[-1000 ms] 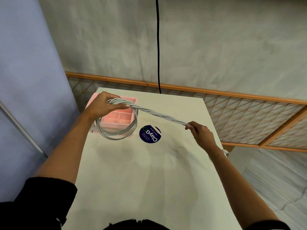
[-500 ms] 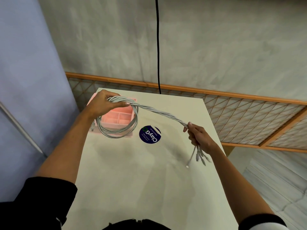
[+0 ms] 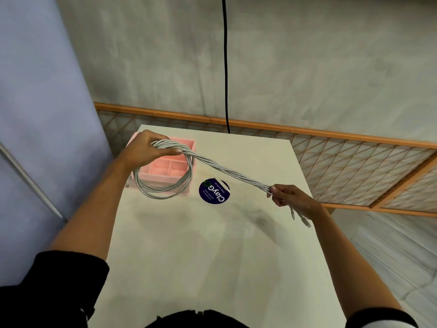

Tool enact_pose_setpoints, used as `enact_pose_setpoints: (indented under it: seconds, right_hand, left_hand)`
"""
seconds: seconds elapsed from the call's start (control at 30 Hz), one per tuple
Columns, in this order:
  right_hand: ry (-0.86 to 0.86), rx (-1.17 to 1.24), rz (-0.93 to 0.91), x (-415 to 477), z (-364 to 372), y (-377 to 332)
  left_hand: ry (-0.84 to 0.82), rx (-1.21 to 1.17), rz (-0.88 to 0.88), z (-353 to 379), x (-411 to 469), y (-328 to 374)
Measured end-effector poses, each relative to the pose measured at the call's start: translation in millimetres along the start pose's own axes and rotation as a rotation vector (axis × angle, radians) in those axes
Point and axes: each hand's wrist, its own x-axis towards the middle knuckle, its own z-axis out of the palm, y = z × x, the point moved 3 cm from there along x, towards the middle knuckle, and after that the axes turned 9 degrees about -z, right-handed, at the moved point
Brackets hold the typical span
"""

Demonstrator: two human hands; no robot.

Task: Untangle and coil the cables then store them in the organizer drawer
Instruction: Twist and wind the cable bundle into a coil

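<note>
A bundle of several grey cables (image 3: 227, 170) is twisted together and stretched in the air between my hands. My left hand (image 3: 144, 149) grips the top of a round coil of these cables, which hangs over the pink organizer drawer (image 3: 170, 172) at the table's far left. My right hand (image 3: 293, 197) pinches the straight twisted end of the bundle, to the right and nearer me. Loose plug ends (image 3: 301, 217) dangle below that hand. The drawer has several open compartments and part of it is hidden by the coil.
The cream table (image 3: 201, 245) carries a dark blue round sticker (image 3: 214, 191) right of the drawer. A black cord (image 3: 225, 67) hangs down the wall behind the table. A wooden lattice screen (image 3: 354, 166) stands along the far and right sides.
My right hand slid down the bundle so the plug ends now hang below it, then lifted slightly and pulled the twisted strand straighter. My left hand and the coil stayed over the drawer.
</note>
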Motion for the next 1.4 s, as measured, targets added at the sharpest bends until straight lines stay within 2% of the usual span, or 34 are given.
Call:
enact_pose_setpoints:
  seconds: [0.17, 0.3, 0.4, 0.53, 0.7, 0.83, 0.97, 1.07, 1.13, 1.2, 1.27, 1.33, 1.4]
  right_hand:
    - [0.084, -0.22, 0.057, 7, -4, 2]
    - [0.206, -0.131, 0.091, 6, -2, 3]
    - [0.218, 0.006, 0.148, 5, 5, 0]
    - [0.18, 0.183, 0.233, 4, 8, -5]
    - [-0.057, 0.309, 0.178, -8, 10, -17]
    - [-0.054, 0.347, 0.149, -12, 6, -22]
    - [0.02, 0.14, 0.084, -11, 3, -30]
    - [0.112, -0.076, 0.114, -3, 2, -32]
    - [0.176, -0.137, 0.144, 2, 1, -33]
    - [0.218, -0.015, 0.2, 4, 0, -32]
    - [0.106, 0.21, 0.233, 2, 3, -29]
    - [-0.054, 0.328, 0.185, -4, 4, -27]
    - [-0.121, 0.41, 0.119, -9, 4, -28]
  left_hand:
    - [-0.005, 0.047, 0.002, 9, 1, -2]
    - [0.016, 0.031, -0.001, 9, 0, -1]
    - [0.05, 0.028, -0.018, 3, 0, 1]
    - [0.06, 0.015, -0.026, -1, 0, 1]
    - [0.062, 0.005, -0.023, -6, -1, -4]
    - [0.05, -0.003, -0.043, -9, -2, -11]
    - [0.031, -0.012, -0.051, -7, -4, -10]
    - [0.032, -0.021, -0.055, -5, -4, -7]
    - [0.026, -0.012, -0.063, -3, -4, -5]
    - [0.035, -0.006, -0.058, -2, -3, -6]
    - [0.047, -0.014, -0.045, -5, -3, -8]
    - [0.049, -0.027, -0.049, -8, -2, -11]
    - [0.043, -0.034, -0.056, -9, -4, -13]
